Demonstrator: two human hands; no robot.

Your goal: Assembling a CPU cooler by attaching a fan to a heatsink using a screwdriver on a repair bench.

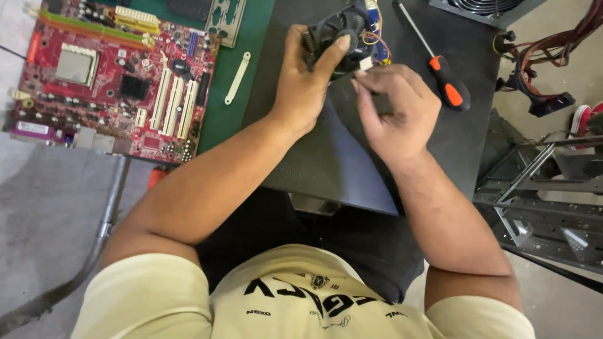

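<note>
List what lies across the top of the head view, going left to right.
Red motherboard → white plastic strip → left hand holding the black cooler fan → right hand → orange-handled screwdriver → bundle of cables.

Matt black plastic fan point(339, 31), glossy red circuit board point(119, 75), orange rubbery-handled metal screwdriver point(433, 59)

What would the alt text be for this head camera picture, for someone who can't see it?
Seen from above, a person's left hand grips a black cooling fan while the right hand pinches its small white connector over a dark panel. A red motherboard lies to the left, an orange-handled screwdriver to the right.
</note>
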